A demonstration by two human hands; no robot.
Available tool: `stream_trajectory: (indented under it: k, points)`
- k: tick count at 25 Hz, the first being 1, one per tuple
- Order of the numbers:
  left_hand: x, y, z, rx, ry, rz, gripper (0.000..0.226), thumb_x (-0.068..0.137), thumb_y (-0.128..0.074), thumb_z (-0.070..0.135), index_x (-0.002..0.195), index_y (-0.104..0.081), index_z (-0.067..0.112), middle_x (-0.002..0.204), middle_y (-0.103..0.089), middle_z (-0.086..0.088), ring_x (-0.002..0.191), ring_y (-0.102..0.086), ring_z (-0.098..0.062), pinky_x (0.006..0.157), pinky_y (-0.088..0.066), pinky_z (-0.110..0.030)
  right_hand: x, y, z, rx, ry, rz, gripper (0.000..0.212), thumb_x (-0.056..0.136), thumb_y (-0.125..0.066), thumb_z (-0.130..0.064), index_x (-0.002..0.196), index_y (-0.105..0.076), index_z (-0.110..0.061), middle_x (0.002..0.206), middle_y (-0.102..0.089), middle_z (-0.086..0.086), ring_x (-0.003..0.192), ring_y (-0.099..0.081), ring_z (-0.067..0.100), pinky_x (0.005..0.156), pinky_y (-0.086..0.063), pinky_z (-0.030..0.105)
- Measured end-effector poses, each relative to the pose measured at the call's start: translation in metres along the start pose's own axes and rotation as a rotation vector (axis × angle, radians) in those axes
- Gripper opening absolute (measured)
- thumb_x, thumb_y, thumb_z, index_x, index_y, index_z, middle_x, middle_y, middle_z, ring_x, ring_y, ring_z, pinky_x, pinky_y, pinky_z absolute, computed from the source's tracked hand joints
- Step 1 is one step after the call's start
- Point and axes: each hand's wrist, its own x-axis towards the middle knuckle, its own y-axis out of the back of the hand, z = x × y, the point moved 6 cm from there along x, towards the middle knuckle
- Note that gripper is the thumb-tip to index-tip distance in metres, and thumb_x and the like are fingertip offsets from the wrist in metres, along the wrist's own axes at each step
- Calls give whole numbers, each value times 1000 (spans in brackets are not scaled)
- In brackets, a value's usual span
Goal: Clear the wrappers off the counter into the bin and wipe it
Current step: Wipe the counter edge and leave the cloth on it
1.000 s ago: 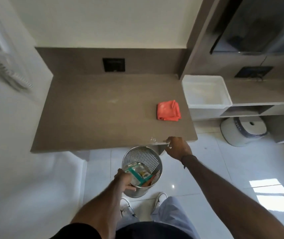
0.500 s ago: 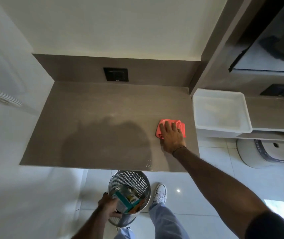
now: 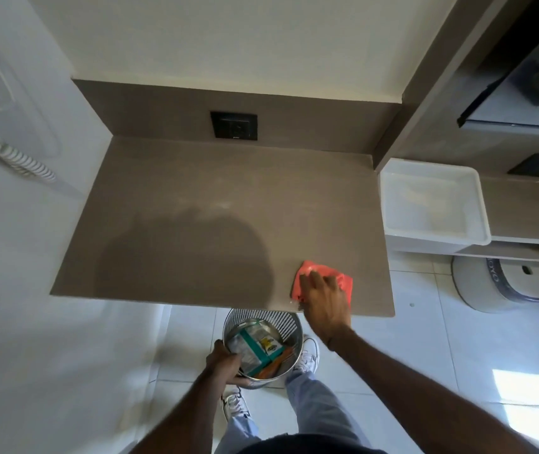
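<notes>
1 orange-red folded cloth [image 3: 322,279] is pressed flat under the right hand [image 3: 325,298] at the brown counter's [image 3: 196,204] 5 o'clock corner.

1 perforated round metal bin [image 3: 263,345] is gripped at its 8 o'clock rim by the closed left hand [image 3: 224,363], just below the counter's front edge; several wrappers [image 3: 255,347], too jumbled to be counted, are seen inside it. The right hand's fingers are spread on the cloth, not clenched. 1 white rectangular plastic tray [image 3: 433,204] is seen at 3 o'clock, and 2 white shoes [image 3: 309,353] are seen on the floor.

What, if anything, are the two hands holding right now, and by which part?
The left hand grips the metal bin by its near rim. The right hand presses on the orange cloth at the counter's front edge.
</notes>
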Motion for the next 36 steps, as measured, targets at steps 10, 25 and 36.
stream_trajectory:
  k: [10,25,36]
  points:
    - [-3,19,12,40,-92,17,32,90,-72,9,112,-48,9,125,-66,-22,41,-70,-19,41,-61,-32,-14,53,-8,596,-281,387,25,84,-65,-33,107,-75,-35,81,-77,-8,54,-59,5,45,-33,9]
    - [-11,38,15,45,-102,84,38,87,-76,6,112,-48,9,127,-64,-22,48,-67,-20,37,-57,-29,9,12,-17,1247,-579,-87,19,84,-52,-8,86,-69,-16,71,-63,4,61,-57,21,59,-50,29]
    - [-15,21,15,46,-99,39,28,94,-62,5,119,-50,8,129,-63,-22,75,-79,-37,52,-66,-42,-80,-41,53,873,-850,269,27,79,-54,-40,67,-57,-15,74,-70,7,70,-62,33,69,-57,38]
